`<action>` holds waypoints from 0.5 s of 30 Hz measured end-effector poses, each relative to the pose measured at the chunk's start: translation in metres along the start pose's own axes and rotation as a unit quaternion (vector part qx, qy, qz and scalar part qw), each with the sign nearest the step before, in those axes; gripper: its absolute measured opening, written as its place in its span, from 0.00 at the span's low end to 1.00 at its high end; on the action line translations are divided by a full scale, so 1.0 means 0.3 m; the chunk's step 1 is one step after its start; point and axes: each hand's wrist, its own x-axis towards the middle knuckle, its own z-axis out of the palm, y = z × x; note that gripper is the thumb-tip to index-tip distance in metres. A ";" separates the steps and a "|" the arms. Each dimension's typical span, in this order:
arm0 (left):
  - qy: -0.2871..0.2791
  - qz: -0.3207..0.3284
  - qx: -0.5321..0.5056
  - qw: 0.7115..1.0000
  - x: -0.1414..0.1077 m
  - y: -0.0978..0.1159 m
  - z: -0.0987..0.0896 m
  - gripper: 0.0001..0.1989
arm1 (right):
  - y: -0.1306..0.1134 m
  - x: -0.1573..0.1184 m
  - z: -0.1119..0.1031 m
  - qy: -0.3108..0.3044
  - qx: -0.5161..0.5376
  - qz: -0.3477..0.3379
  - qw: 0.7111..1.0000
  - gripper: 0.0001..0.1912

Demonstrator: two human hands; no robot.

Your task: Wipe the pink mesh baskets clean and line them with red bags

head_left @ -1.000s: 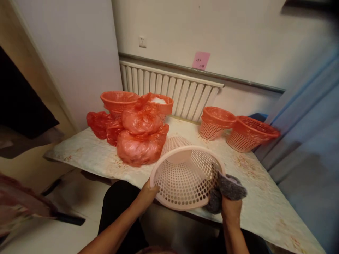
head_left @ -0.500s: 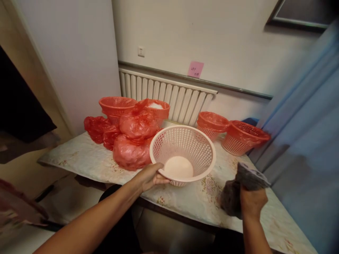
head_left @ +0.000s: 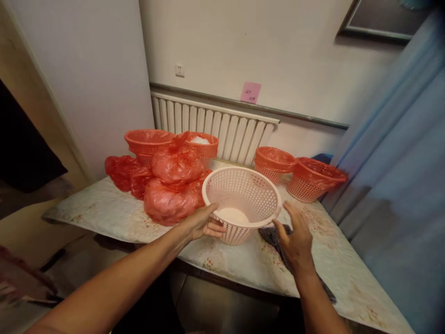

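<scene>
A pale pink plastic basket (head_left: pixel 239 232) with a lattice wall and nothing inside stands in front of me, tilted slightly toward me. My left hand (head_left: pixel 207 223) grips its near left rim, thumb over the edge and fingers under the outside wall. At the basket's right rim, my right hand (head_left: pixel 295 234) has thumb and fingers apart; its fingertips are at the edge, and I cannot tell whether they press on it. Under that hand a dark grey crumpled piece (head_left: pixel 269 235), cloth or thin plastic, lies on the table, partly hidden by my wrist.
Full red plastic bags (head_left: pixel 170 199) are piled left of the basket. Behind them are lined baskets (head_left: pixel 148 139). Two more baskets with red liners (head_left: pixel 306 185) stand at the back right. A blue curtain (head_left: pixel 392 153) hangs beside the flowered tablecloth (head_left: pixel 222 264); a radiator (head_left: pixel 222 125) is behind.
My right hand has let go of the dark grey piece, which now lies on the table, and has moved left to the basket's rim. My left hand still holds the basket, now less tilted.
</scene>
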 end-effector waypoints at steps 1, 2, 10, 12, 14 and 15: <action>-0.003 0.000 0.002 1.000 0.006 0.003 0.010 0.25 | -0.061 0.021 0.005 -0.028 0.014 -0.050 0.998 0.24; -0.005 0.001 0.003 1.000 0.011 0.004 0.019 0.25 | -0.110 0.035 0.015 -0.082 0.023 -0.100 0.991 0.21; 0.009 0.114 0.070 0.991 -0.017 -0.055 -0.067 0.25 | -0.118 0.045 0.123 -0.184 -0.077 -0.166 0.966 0.14; 0.080 0.157 0.092 0.980 -0.035 -0.059 -0.153 0.20 | -0.130 0.055 0.115 -0.183 -0.061 -0.181 0.964 0.17; 0.166 0.201 0.095 0.961 -0.053 -0.047 -0.265 0.15 | -0.179 0.059 0.096 -0.157 -0.038 -0.190 0.968 0.21; 0.210 0.221 0.097 0.947 -0.061 -0.037 -0.329 0.13 | -0.216 0.056 0.089 -0.134 -0.020 -0.190 0.972 0.22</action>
